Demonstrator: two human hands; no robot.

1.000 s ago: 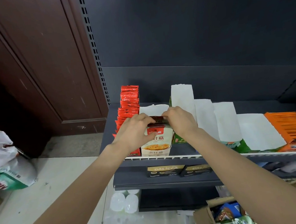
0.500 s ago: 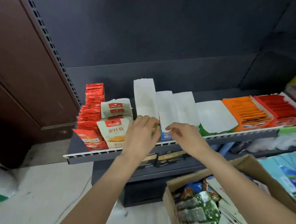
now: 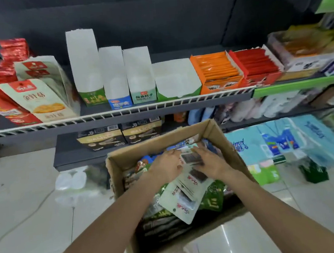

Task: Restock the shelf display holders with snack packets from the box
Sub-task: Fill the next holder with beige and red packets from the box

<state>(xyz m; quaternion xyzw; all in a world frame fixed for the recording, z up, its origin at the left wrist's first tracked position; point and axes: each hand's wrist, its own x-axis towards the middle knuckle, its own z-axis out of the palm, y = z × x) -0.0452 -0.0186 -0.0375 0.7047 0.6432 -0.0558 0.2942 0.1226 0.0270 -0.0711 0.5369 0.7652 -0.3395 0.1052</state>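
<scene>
The shelf (image 3: pixel 120 113) ran across the upper part of the view, carrying a row of white display holders (image 3: pixel 114 74), several showing bare white insides, with orange and red trays to their right. Below it on the floor stood the open cardboard box (image 3: pixel 213 130), heaped with snack packets (image 3: pixel 181 198). Both hands were down inside the box: the left hand (image 3: pixel 165 166) and the right hand (image 3: pixel 210 164) had their fingers curled round the two ends of one small stack of pale packets (image 3: pixel 191 157) between them.
</scene>
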